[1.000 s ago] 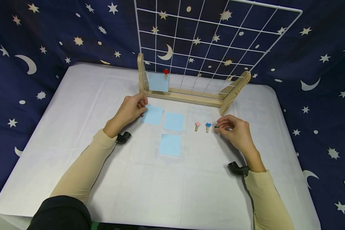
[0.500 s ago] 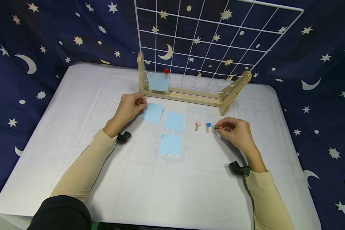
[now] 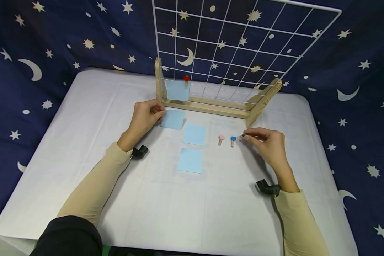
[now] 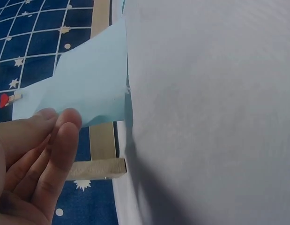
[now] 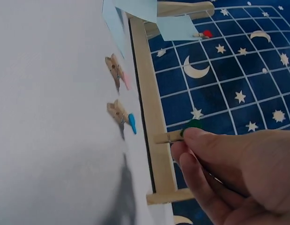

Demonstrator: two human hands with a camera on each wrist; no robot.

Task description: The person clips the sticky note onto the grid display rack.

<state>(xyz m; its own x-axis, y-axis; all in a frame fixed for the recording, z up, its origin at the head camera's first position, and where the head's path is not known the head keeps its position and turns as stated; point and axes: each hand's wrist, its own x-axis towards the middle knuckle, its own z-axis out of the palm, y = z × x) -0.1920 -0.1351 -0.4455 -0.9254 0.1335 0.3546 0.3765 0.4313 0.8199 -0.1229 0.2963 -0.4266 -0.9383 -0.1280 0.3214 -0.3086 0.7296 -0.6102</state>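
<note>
My left hand (image 3: 146, 115) pinches a light-blue paper square (image 4: 95, 77) by its left edge, lifted off the cloth. Between thumb and fingers of my right hand (image 3: 266, 144) is a small wooden clothespin (image 5: 175, 136) topped with a green piece, held above the table. Beside it, a blue-heart clothespin (image 3: 233, 139) and a pink-heart clothespin (image 3: 221, 139) lie on the cloth. Two more light-blue paper squares, an upper one (image 3: 194, 134) and a lower one (image 3: 190, 160), lie flat between the hands.
Behind the hands stands a white wire grid (image 3: 224, 44) on a wooden base (image 3: 208, 108). A red-heart clothespin (image 3: 186, 79) clips another blue paper square (image 3: 177, 91) to its lower left. White cloth (image 3: 166, 209) covers the table; a starry curtain (image 3: 92, 25) hangs behind.
The left hand has raised the paper square up off the table and toward the grid. The right hand has lifted the green-topped clothespin slightly.
</note>
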